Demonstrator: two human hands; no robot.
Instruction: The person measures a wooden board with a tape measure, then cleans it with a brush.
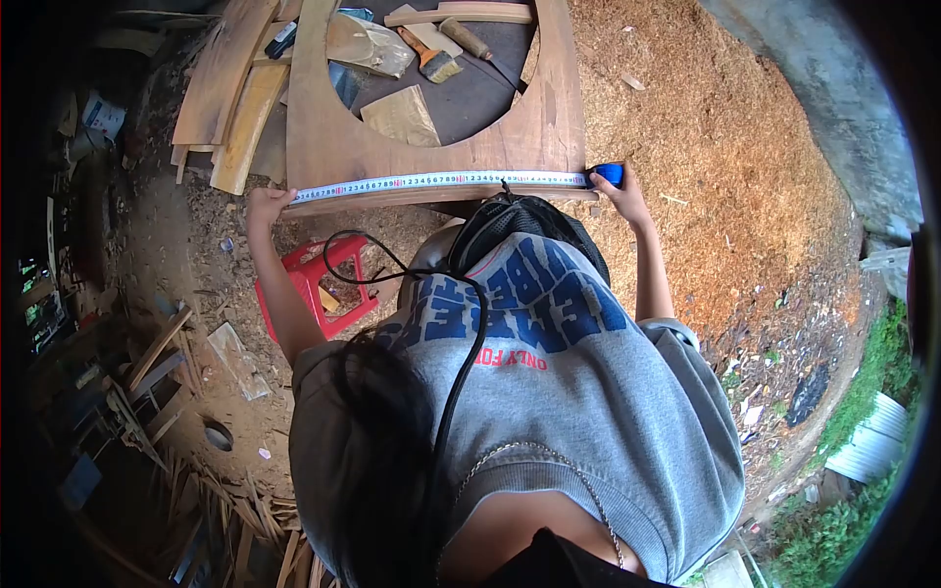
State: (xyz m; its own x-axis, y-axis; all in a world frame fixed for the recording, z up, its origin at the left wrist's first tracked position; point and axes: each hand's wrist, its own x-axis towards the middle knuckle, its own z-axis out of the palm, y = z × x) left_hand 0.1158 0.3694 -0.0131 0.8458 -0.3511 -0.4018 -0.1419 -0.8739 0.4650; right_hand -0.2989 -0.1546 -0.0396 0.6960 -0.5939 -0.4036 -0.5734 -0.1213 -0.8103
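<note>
A wide wooden board (333, 147) with a large round cut-out lies in front of me. A white tape measure strip (441, 180) is stretched along its near edge. My left hand (265, 206) pins the tape's free end at the board's left corner. At the right corner my right hand (619, 191) grips the blue tape measure case (610, 173). My arms reach out past my grey printed top.
Inside the cut-out lie a brush (431, 57), sandpaper sheets (402, 116) and wood strips. Planks (230, 98) are stacked at the left. A red plastic stool (316, 284) stands under the board's left end. Sawdust (725, 167) covers the ground at right; scrap wood (157, 363) lies lower left.
</note>
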